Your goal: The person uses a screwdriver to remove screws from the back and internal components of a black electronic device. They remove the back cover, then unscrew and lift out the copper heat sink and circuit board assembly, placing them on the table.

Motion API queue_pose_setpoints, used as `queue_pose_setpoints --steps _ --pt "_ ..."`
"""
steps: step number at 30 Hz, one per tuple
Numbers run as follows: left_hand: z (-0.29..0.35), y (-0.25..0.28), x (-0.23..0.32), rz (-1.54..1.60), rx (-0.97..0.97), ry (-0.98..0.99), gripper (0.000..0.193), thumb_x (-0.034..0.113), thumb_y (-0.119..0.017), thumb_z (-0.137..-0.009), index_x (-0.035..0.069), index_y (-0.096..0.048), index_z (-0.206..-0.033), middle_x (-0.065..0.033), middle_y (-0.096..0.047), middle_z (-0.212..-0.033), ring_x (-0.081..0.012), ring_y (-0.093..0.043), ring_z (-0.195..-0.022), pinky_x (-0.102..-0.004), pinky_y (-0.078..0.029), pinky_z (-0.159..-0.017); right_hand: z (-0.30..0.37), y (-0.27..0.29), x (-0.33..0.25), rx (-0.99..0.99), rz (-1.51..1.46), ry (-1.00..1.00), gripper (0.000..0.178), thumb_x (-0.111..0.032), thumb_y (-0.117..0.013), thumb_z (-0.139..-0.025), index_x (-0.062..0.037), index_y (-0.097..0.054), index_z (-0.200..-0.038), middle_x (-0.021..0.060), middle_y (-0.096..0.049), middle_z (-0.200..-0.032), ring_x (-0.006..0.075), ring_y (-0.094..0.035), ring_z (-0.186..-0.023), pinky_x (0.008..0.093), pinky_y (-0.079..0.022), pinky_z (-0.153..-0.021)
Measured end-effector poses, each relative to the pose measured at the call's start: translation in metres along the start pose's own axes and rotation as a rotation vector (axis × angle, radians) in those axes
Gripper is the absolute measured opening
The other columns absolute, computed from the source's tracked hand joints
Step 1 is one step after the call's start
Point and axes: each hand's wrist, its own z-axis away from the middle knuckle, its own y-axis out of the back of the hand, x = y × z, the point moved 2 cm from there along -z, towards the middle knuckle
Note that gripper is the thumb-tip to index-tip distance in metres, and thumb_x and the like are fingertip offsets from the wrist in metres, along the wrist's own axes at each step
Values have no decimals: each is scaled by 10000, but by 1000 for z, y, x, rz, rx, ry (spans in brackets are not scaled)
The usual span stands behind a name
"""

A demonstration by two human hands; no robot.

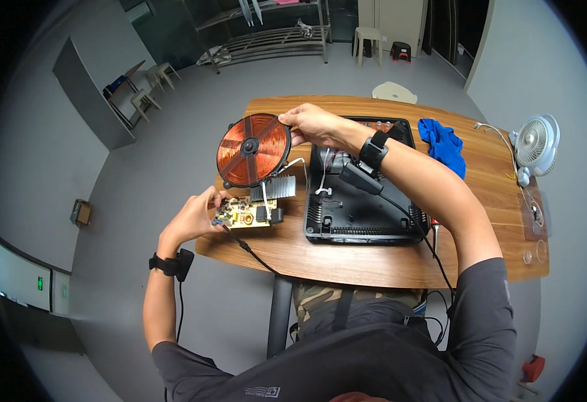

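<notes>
Right hand (pixel 309 125): one, pinching the rim of one copper coil (pixel 241 161)
Left hand (pixel 198 212): one, gripping one circuit board (pixel 242 213) by its left end
Coil place: just beyond the board, left of one black case (pixel 359 213)
Blue cloths (pixel 443 142): one
White fans (pixel 536 142): one

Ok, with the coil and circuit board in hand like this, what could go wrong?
The copper coil is pinched only at its rim by the right hand, so it might slip onto the circuit board below.
Moving the coil away could strain the white lead running down toward the board.
The black cable beside the left hand crosses the table edge and might snag.
</notes>
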Motion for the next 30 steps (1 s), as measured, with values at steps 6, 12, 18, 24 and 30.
queue_pose_setpoints --steps 6,12,18,24,30 --pt "4 -9 -9 -62 -25 107 562 18 -890 -674 56 -386 -919 -223 -698 -1245 -366 -644 -1238 -424 -524 -976 -36 -18 37 -15 31 -68 308 -178 -450 -1105 59 -637 -1046 104 -708 -906 145 -701 -685 261 -621 -589" --pt "10 -21 -41 -28 3 84 607 92 -941 -615 69 -437 -952 -133 -590 -856 -325 -519 -785 -411 -462 -734 -34 -30 52 -53 88 -191 300 -202 -456 -1112 69 -567 -1178 141 -659 -1079 145 -688 -808 263 -649 -735" --pt "15 -37 -54 -14 9 106 697 84 -952 -636 67 -406 -1069 -158 -651 -987 -291 -632 -943 -385 -524 -840 -46 -30 78 -38 100 -207 326 -190 -433 -1112 57 -628 -1027 118 -697 -903 144 -682 -679 294 -627 -624" --pt "11 -45 -61 125 4 100 854 11 -938 -634 58 -361 -1262 -205 -640 -1264 -302 -623 -1272 -377 -527 -1061 -52 -26 91 -7 129 -226 330 -183 -435 -1109 68 -633 -1028 127 -702 -875 171 -683 -643 319 -631 -611" --pt "16 -48 -72 147 -14 95 878 -18 -920 -654 63 -362 -1327 -207 -622 -1331 -310 -593 -1320 -387 -523 -1073 -42 -37 83 -42 137 -350 301 -205 -434 -1119 53 -587 -1087 116 -672 -971 155 -675 -742 288 -627 -659"
